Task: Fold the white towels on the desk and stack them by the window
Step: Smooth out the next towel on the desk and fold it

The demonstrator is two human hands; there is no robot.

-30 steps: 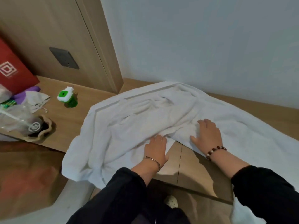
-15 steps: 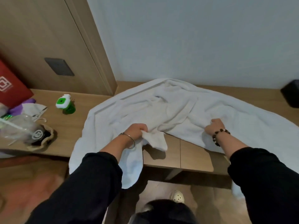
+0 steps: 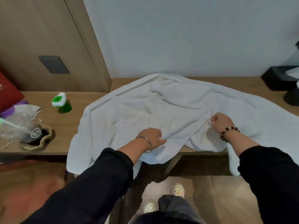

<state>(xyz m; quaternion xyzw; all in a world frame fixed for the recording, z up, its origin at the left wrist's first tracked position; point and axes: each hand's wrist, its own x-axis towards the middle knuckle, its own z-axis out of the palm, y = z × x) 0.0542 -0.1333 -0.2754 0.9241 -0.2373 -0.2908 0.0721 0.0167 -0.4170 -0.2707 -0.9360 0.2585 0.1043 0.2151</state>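
white towel [image 3: 161, 107] cut off at right, draped over desk [image 3: 68, 125]
left hand [image 3: 152, 137] and right hand [image 3: 221, 121] each grip its near edge, fingertips hidden in folds

One white towel [image 3: 145, 107] (single sheet, as far as folds show) on one desk [image 3: 48, 120]. Two hands: left hand [image 3: 152, 136], right hand [image 3: 221, 121]. Two wristbands: one metal bangle [image 3: 145, 139], one bead bracelet [image 3: 229, 131]. One green bottle [image 3: 62, 102]. One red bag [image 3: 8, 94]. One dark wall plate [image 3: 53, 64]. Two pale clogs [image 3: 178, 189]. One black box [image 3: 278, 80].
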